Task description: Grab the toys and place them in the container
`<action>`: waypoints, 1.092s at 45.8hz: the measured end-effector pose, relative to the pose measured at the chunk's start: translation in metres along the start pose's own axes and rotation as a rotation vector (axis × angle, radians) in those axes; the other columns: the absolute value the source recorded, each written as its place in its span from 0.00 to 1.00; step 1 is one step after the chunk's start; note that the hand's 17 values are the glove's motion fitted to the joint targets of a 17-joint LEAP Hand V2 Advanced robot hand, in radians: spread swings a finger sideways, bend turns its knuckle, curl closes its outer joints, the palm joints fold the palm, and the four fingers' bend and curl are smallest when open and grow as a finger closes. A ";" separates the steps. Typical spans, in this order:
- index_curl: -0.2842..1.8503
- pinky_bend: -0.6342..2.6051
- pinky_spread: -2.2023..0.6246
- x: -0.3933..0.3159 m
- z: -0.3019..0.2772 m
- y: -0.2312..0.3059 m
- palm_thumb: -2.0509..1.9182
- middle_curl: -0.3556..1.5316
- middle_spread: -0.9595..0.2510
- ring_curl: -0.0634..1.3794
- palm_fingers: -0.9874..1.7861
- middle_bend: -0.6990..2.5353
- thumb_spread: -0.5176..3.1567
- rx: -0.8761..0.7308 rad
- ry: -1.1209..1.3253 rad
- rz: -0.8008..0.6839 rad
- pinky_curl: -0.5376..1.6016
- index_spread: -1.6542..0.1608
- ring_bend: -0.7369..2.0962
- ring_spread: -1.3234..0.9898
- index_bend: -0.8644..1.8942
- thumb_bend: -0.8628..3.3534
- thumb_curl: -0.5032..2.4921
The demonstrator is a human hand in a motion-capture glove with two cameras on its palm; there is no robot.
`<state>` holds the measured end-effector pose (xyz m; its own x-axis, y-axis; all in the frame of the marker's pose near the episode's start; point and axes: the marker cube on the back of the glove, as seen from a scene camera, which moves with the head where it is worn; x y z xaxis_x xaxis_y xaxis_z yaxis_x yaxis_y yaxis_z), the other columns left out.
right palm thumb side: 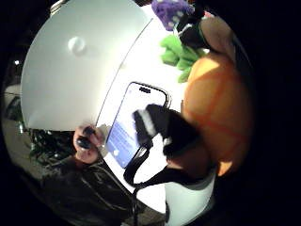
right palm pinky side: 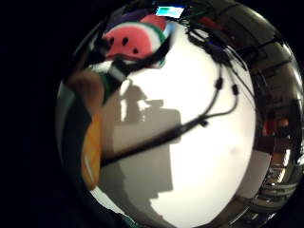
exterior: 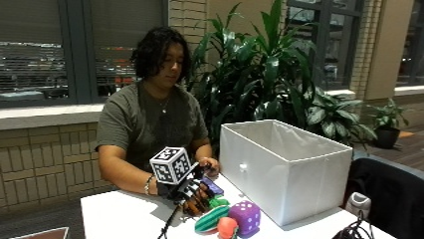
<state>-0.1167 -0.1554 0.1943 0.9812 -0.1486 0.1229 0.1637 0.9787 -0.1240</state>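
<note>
A white fabric container (exterior: pixel 285 169) stands on the white table (exterior: pixel 119 214) in front of the seated person. From the outside view only its inner walls show; its floor is out of sight, so whether any toy lies in it cannot be told.

Just beside the container's near corner sits a cluster of toys: a purple plush die (exterior: pixel 245 216) with white dots, a watermelon-slice plush (exterior: pixel 211 219), a pinkish-red plush (exterior: pixel 227 227) cut off by the picture's edge, and a green plush (exterior: pixel 218 202) mostly hidden behind the others.

The gloved right hand (exterior: pixel 189 191) is lowered over an orange toy (right palm thumb side: pixel 218 113) with paler grid lines. Its fingers (right palm thumb side: pixel 162 127) curl round this toy, which fills much of the thumb side palm view. What kind of toy it is cannot be made out; in the outside view it is almost wholly covered by the hand.

A smartphone (right palm thumb side: pixel 134 122) lies on the table between the container and the toys, its screen lit. The bare hand (right palm thumb side: pixel 87 141) rests at the table's edge beside it.
</note>
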 end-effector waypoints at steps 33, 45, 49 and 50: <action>0.28 0.49 0.64 -0.231 -0.278 -0.051 0.64 0.53 0.48 0.40 0.78 0.49 0.48 0.528 -0.379 -0.584 0.45 0.70 0.72 0.43 0.45 0.24 0.34; 0.33 0.50 0.64 -0.301 -0.239 -0.139 0.63 0.58 0.47 0.41 0.76 0.50 0.47 0.515 -0.195 -0.538 0.45 0.70 0.73 0.43 0.48 0.23 0.37; 0.34 0.50 0.64 -0.306 -0.220 -0.146 0.62 0.59 0.47 0.41 0.75 0.49 0.47 0.349 -0.236 -0.493 0.45 0.70 0.73 0.43 0.47 0.22 0.37; 0.34 0.50 0.64 -0.303 -0.216 -0.148 0.61 0.59 0.48 0.41 0.73 0.48 0.47 0.315 -0.224 -0.499 0.45 0.70 0.73 0.43 0.46 0.21 0.37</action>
<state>-0.4162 -0.2857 -0.0369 0.7436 -0.5983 0.2985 0.5249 0.7989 0.2935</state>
